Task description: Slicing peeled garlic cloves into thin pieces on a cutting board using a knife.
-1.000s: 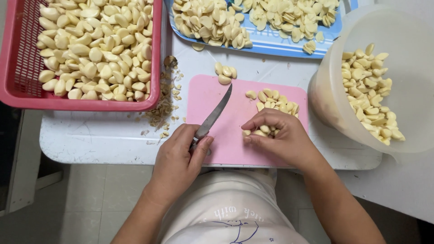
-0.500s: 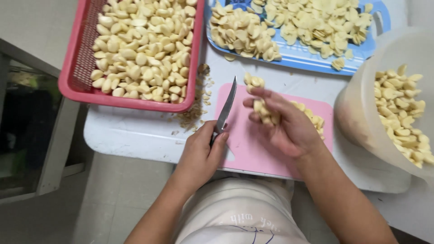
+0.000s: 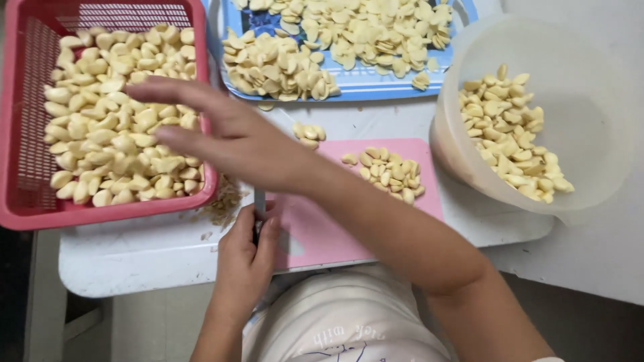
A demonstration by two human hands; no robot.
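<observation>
Garlic cloves [image 3: 114, 141] are lying heaped in the red basket [image 3: 20, 134] at the person's left, directly under the right hand [image 3: 228, 134], which is crossing over from the right side. Its fingers [image 3: 168, 90] are spreading wide, pointing left, holding nothing, hovering just above the pile; whether they are touching it is unclear. The left hand [image 3: 245, 258] is staying closer in, curling tight around a knife [image 3: 259, 201] whose blade is mostly hidden beneath the right forearm, at the edge of the pink cutting board [image 3: 322, 231].
</observation>
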